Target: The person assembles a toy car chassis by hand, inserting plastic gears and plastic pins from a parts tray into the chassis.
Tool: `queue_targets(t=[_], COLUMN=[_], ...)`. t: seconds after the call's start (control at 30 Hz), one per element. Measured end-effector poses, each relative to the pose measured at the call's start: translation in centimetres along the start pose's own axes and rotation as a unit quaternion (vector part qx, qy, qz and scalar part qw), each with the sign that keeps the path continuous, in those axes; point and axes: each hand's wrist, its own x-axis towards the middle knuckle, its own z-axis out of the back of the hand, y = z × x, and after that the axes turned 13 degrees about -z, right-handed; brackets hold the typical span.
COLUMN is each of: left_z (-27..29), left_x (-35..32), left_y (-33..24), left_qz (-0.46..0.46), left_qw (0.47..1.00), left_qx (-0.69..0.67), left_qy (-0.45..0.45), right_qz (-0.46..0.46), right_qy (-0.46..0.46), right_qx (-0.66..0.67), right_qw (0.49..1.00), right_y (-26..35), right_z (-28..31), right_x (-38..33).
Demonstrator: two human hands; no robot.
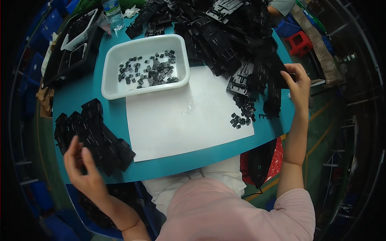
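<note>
At the table's right side, my right hand [298, 83] pinches the edge of a black plastic part [277, 66] beside the big heap of similar parts. My left hand [85, 172] is raised at the left front edge, fingers apart and holding nothing. Just beyond it lies a stack of long black plastic parts [94, 134]. Between my hands a white sheet [181, 124] covers the table, with a scrap of clear film [187, 107] on it. Small black pieces [241, 114] are gathered at the sheet's right edge. Many more lie scattered inside a white plastic tub [106, 82].
A tall heap of black plastic parts [213, 38] fills the far middle and right of the teal table [161, 170]. At the far left stand a black crate [54, 74] and a water bottle [113, 15]. Another person's arm [277, 9] shows behind the heap. A red stool [298, 43] stands right.
</note>
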Motion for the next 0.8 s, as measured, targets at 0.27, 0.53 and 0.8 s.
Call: queue_targets(t=[0.27,0.53,0.8], left_z=[-9.8,-9.4,-11.5], left_x=[-6.2,-6.8,-8.4], left_y=[-8.0,-4.4,-5.2], left_qz=[0.087,0.33,0.226], left_qw=[0.794,0.686,0.732], left_qx=[-0.53,-0.595,-0.578], left_qy=[0.284,0.258,0.282], right_qz=[-0.212,-0.092,-0.116], right_qy=[0.46,0.201,0.206], right_qx=[0.303,-0.003,-0.108], right_qw=[0.807,0.975,0.966], right_y=[6.9,3.1,-0.3], right_z=[-7.3,-7.5,-7.3], right_x=[-12.2,-11.5,-11.5])
